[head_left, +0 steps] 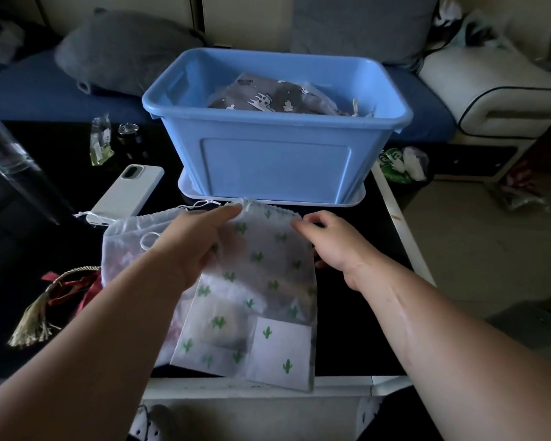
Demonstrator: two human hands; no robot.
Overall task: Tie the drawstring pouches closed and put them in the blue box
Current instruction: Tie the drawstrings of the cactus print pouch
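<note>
**One pouch boxed, two lying outside**

Head view. Both hands are working at the mouth of the cactus pouch (258, 281), which is lying flat on the dark table (357, 313) just in front of the blue box (277, 167). The left hand (191, 240) is pinching the gathered top hem near its middle, thumb reaching toward the white drawstring (204, 203). The right hand (328, 240) is holding the top right corner with curled fingers. The hands are sitting apart, one at each side of the hem.

The hem is looking only partly gathered, and the cord is trailing loose to the left with no knot showing, so tying is judged as just starting. A second white pouch (124, 246) is lying under the cactus pouch at its left, its cord also slack. A grey printed pouch (268, 97) is already resting inside the box.

Progress estimate: one in, two to tie and load; any more pouches cannot be told.

Also lying on the table: a white phone (131, 192) and a gold tassel (32, 323).
</note>
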